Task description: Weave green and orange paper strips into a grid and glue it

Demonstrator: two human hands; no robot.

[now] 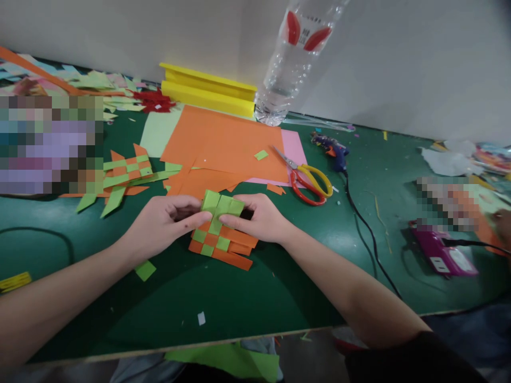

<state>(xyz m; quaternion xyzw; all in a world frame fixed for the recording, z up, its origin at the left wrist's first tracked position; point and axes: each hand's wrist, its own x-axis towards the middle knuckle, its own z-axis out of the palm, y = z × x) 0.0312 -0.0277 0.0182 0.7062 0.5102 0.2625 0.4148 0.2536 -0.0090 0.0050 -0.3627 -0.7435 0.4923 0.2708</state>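
Both hands grip a woven paper piece (215, 234) of green and orange strips over the green table. My left hand (170, 218) pinches its upper left edge, thumb on the green strips. From the other side, my right hand (259, 218) presses its thumb on the upper green part, fingers behind the paper. Loose orange strip ends stick out to the lower right. Another woven orange and green piece (128, 169) lies left of my left hand. Beyond my hands is a stack of orange paper sheets (227, 138), with scissors (309, 183) with red and yellow handles at its right edge.
A dark blue glue gun (335, 151) with a black cord lies right of the scissors. A water bottle (287, 74) and folded yellow card (207, 93) stand by the wall. Paper scraps (107, 80) pile up back left. A magenta power socket (445, 252) sits at right.
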